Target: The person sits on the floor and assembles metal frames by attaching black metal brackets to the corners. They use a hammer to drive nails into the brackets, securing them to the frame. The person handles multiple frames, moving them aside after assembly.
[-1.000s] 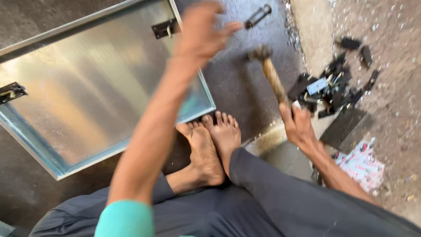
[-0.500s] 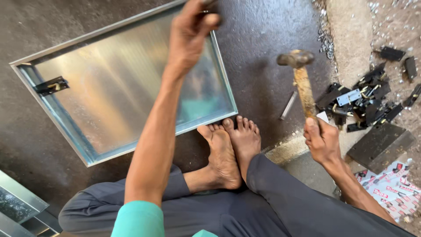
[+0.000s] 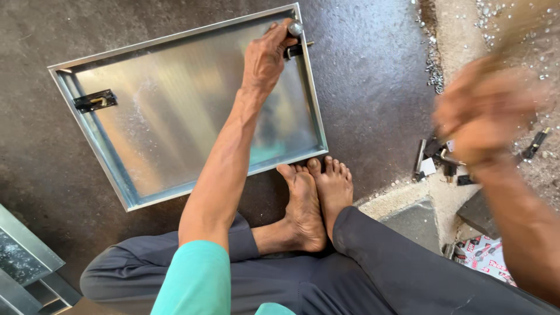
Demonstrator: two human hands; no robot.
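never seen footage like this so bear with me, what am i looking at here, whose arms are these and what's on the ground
There is no machine here. The one picture comes from a camera worn on a person's head, looking down, so the arms and crossed bare feet are the wearer's own. The person sits on a dark floor.

In front lies a shallow rectangular metal tray-like panel with raised edges and a small dark latch on its left side. The left hand rests on the far right edge, its fingers around a small round metal piece beside a second dark fitting.

The right hand is raised and blurred; what it holds cannot be made out. Beyond it are small dark metal parts and scattered bits on paler ground, and printed paper lower right. More sheet metal shows at lower left.
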